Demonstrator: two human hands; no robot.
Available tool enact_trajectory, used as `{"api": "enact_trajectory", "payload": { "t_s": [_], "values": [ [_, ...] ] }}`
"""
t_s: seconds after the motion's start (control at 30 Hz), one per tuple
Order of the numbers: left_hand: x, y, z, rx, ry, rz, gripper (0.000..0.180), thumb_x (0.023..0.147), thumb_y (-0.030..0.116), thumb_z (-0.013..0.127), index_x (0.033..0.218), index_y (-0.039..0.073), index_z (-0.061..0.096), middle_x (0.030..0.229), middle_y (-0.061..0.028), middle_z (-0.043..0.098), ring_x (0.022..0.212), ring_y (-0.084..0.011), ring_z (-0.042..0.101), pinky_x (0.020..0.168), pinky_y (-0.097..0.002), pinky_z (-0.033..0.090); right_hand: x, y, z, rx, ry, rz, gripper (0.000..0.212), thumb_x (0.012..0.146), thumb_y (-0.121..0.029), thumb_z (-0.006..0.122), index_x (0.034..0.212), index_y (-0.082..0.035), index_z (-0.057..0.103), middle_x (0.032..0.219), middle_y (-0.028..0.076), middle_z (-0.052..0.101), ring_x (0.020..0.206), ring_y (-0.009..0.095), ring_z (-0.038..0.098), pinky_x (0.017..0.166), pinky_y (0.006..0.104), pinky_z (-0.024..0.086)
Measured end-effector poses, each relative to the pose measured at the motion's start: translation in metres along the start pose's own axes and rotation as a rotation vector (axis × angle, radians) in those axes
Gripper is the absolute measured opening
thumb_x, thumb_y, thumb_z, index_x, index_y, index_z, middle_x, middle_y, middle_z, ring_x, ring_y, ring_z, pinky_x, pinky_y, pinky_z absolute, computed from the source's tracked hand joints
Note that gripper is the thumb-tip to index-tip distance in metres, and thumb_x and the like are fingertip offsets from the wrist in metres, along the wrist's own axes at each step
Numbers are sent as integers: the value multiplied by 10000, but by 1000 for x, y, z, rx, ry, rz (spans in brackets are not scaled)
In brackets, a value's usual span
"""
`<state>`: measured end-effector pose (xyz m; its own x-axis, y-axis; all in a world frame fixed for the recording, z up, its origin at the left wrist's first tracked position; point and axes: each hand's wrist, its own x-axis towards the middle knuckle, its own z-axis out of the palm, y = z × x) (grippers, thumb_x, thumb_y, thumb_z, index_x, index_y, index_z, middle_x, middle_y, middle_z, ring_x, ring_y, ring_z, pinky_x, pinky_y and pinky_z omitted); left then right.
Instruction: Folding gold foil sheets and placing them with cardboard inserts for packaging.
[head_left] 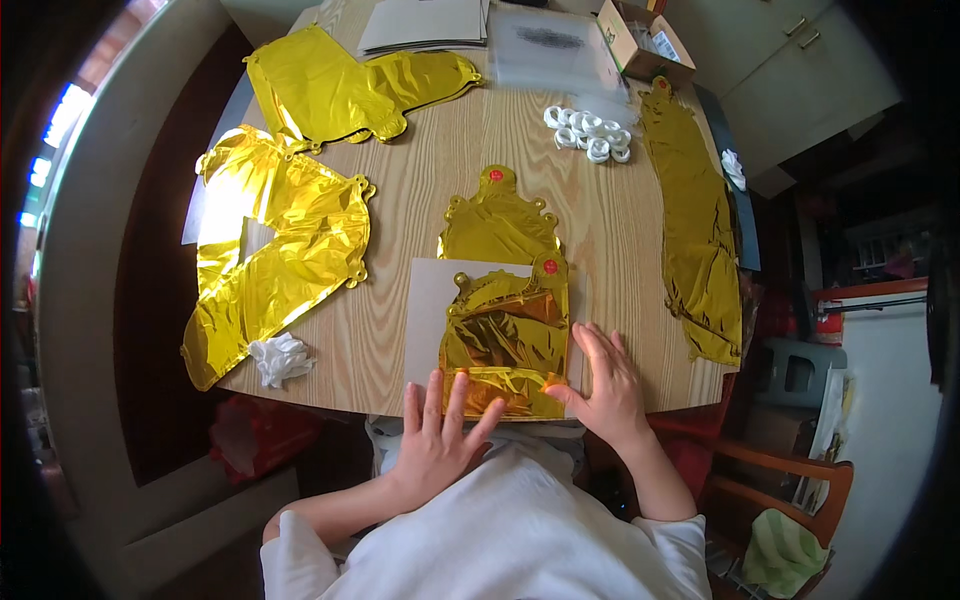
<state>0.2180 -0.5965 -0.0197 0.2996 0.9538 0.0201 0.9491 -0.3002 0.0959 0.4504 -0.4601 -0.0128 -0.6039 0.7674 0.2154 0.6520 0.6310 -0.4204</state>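
In front of me at the table's near edge lies a pale card. On it rests a folded, flat gold foil balloon with a red dot on its tab. Another gold foil part, also with a red-dotted tab, sticks out beyond the card's far edge; whether both belong to one balloon I cannot tell. My left hand has its fingers spread, the tips at the foil's near fold. My right hand is open at the foil's right edge, its thumb touching the near right part.
More flat gold balloons lie at the far left, left and right. White ribbon rolls, a stack of cards, clear plastic bags and an open carton sit farther back. Crumpled white material is near left.
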Motion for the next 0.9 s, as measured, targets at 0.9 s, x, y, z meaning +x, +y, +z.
{"api": "enact_trajectory", "payload": {
  "t_s": [0.9],
  "values": [
    [22,17,2,-5,-6,134,840,767,712,568,1474,292,401,1513,-109,370,1397,-495,265,1052,-761,135,11,-9,-3,-4,87,-37,613,845,-253,736,1339,1,478,1173,179,623,1023,363,615,952,479,460]
  ]
}}
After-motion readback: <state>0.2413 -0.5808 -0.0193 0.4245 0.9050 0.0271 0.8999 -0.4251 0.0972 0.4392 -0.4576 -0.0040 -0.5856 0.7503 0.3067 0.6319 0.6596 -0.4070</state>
